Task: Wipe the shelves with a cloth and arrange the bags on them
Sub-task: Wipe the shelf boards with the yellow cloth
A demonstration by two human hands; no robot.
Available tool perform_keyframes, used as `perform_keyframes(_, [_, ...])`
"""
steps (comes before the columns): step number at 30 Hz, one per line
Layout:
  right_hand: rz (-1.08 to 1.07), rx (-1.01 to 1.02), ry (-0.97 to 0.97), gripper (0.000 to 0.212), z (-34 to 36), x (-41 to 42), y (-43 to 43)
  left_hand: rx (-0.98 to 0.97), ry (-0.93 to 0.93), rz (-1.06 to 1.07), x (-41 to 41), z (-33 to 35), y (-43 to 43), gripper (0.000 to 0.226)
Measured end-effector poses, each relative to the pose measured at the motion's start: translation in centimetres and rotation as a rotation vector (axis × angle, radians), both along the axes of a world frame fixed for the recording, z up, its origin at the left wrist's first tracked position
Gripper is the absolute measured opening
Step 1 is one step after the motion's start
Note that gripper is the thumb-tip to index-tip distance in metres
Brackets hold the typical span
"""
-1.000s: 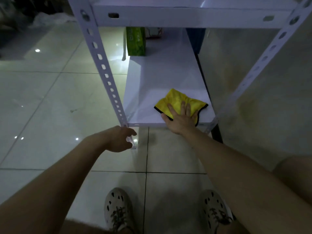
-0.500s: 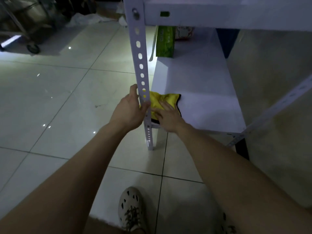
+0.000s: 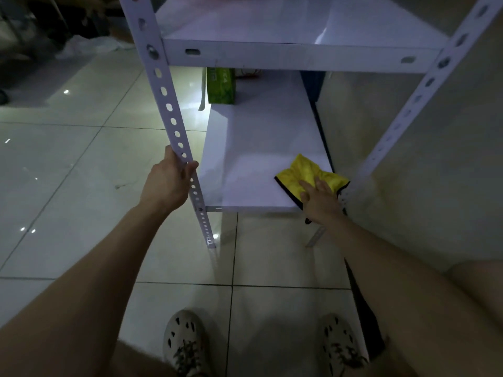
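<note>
I see a white metal rack standing on a pale tiled floor (image 3: 81, 186), its front left post (image 3: 174, 126) and front right post (image 3: 424, 88) punched with holes. The lower shelf (image 3: 253, 159) carries a yellow cloth (image 3: 304, 170) with a black edge at its front right corner, one corner hanging over the front lip. At the back left of that shelf a green bag (image 3: 220, 85) stands upright, and just beside it is a second bag (image 3: 249, 73), mostly hidden by the upper shelf (image 3: 272, 25). Something pink sits at the upper shelf's far end, too cut off to tell. Two pale perforated shoes (image 3: 183, 341) stand on the tiles in front.
</note>
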State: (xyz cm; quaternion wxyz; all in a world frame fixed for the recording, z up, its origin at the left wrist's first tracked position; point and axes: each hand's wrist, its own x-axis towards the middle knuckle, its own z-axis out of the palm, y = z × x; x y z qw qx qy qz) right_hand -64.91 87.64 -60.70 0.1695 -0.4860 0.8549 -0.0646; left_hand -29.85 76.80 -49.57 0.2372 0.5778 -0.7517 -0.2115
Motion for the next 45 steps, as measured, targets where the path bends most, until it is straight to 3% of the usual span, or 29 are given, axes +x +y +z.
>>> perform_keyframes(9, [-0.048,0.082,0.048,0.055,0.4,-2.3,-6.5,-0.051,-0.027,-0.022,0.0,-0.8,-0.6,0.039])
perform_keyframes(13, [-0.021,0.068,0.035,0.055,-0.3,1.1,-12.4,-0.078,-0.038,-0.038,0.2,-1.0,-0.7,0.044])
perform_keyframes(17, [0.209,-0.010,0.007,0.054,-0.4,9.5,-17.4,-0.055,-0.018,-0.014,0.1,-1.0,-0.8,0.038])
perform_keyframes(21, [0.459,-0.129,0.016,0.053,-1.9,17.2,-15.5,-0.042,-0.009,-0.002,0.1,-0.9,-0.7,0.038])
perform_keyframes(28, [0.602,-0.179,-0.083,0.050,-1.9,15.8,-9.1,-0.021,-0.008,0.026,0.2,-0.5,-0.6,0.031])
perform_keyframes(29, [0.587,-0.176,-0.078,0.050,-1.8,15.3,-8.5,-0.003,-0.061,0.051,0.4,-0.5,-0.7,0.033])
perform_keyframes(32, [0.466,-0.154,-0.033,0.049,-1.2,12.4,-6.3,0.123,-0.509,-0.027,0.4,-0.4,-0.2,0.038])
perform_keyframes(34, [0.330,-0.131,-0.014,0.050,-0.9,9.5,-4.4,0.297,-0.626,-0.128,-0.6,-0.5,0.7,0.043])
perform_keyframes(36, [0.183,-0.105,-0.019,0.052,-0.7,6.1,-2.3,0.346,-0.650,-0.255,-2.0,-0.4,1.5,0.047])
perform_keyframes(39, [-0.011,-0.042,-0.018,0.054,-0.3,1.7,-0.4,0.269,-0.564,-0.389,-4.5,0.8,2.4,0.050])
perform_keyframes(45, [-0.154,-0.006,-0.028,0.057,-0.5,-1.0,-3.5,0.113,-0.413,-0.494,-6.5,2.7,3.3,0.050])
